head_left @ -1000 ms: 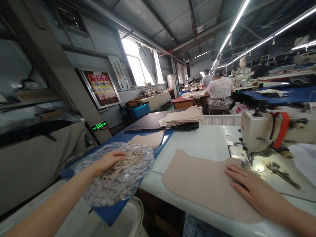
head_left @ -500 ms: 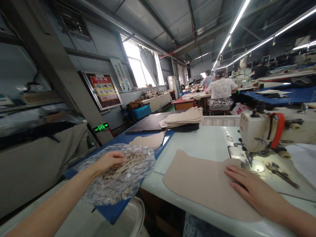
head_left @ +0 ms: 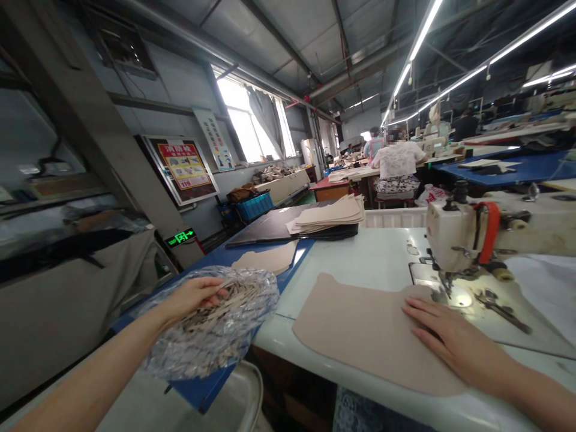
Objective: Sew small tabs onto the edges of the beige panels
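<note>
My left hand (head_left: 201, 296) is in an open clear plastic bag (head_left: 180, 354) heaped with thin beige strips (head_left: 238, 298). Its thumb and fingers are pinched together on a strip, mostly hidden by the fingers. On the right, my right hand (head_left: 443, 336) lies flat with fingers stretched on a beige cut panel (head_left: 355, 330). The panel rests on the pale sewing table (head_left: 373, 252), its upper right corner close to the needle area of the sewing machine (head_left: 454, 231).
Scissors (head_left: 504, 312) lie on the machine bed, right of the needle. Behind the bag, another beige panel (head_left: 265, 258) rests on a blue board (head_left: 202, 384). A stack of beige panels (head_left: 328, 213) sits farther back. A seated person (head_left: 398, 162) works beyond the table.
The view has shifted slightly to the right. My left fingers have moved a little among the strips and closed into a pinch. My right hand stays flat on the panel.
</note>
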### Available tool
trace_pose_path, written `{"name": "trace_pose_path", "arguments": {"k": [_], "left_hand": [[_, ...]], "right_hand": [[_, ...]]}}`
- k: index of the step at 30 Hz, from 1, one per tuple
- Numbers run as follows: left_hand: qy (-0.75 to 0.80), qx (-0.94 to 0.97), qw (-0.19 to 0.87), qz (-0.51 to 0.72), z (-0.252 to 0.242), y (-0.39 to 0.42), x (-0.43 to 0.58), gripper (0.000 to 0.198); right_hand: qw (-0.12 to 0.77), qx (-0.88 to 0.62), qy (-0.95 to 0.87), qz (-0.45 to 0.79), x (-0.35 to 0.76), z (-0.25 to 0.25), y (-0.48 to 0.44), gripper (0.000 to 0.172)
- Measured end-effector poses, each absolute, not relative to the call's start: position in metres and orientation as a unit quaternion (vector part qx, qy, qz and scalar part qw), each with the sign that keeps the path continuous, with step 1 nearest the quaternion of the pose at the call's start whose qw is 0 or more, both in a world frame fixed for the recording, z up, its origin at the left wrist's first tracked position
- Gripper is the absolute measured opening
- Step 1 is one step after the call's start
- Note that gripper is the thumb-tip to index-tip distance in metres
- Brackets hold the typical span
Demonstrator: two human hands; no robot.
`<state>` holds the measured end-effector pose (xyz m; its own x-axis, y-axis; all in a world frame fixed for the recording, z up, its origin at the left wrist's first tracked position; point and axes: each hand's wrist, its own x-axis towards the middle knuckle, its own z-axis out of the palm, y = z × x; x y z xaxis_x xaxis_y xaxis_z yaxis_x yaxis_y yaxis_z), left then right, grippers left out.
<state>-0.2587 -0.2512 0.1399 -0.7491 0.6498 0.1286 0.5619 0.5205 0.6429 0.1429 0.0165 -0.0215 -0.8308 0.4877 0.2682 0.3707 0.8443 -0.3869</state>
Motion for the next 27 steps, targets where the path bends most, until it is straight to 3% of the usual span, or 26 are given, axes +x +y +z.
{"name": "trace_pose_path", "arguments": {"k": [7,11,13,16,21,24,27], "left_hand": [[0.827,0.344,0.211,0.392,0.152,-0.235,-0.227,0.035],[0.788,0.475,0.218,0.325,0.135,-0.189,-0.175,0.028],[0.749,0.573,0.174,0.285,0.116,-0.159,-0.140,0.024],[0.647,0.719,0.030,0.252,0.081,-0.115,-0.091,0.019],[0.420,0.846,-0.192,0.265,0.036,-0.050,-0.046,0.023],[0.384,0.847,-0.219,0.295,0.024,-0.027,-0.040,0.021],[0.428,0.825,-0.155,0.334,0.020,-0.019,-0.042,0.020]], "right_hand": [[0.191,-0.224,-0.940,0.172,0.143,-0.015,0.013,0.045],[0.215,-0.201,-0.936,0.193,0.144,-0.004,0.010,0.039],[0.239,-0.176,-0.929,0.220,0.145,0.002,0.010,0.033],[0.310,-0.230,-0.867,0.314,0.146,0.007,0.013,0.031],[0.348,-0.213,-0.668,0.623,0.140,-0.001,0.029,0.046],[0.381,-0.220,-0.601,0.667,0.136,-0.008,0.039,0.048],[0.421,-0.251,-0.570,0.659,0.135,-0.010,0.043,0.042]]}}
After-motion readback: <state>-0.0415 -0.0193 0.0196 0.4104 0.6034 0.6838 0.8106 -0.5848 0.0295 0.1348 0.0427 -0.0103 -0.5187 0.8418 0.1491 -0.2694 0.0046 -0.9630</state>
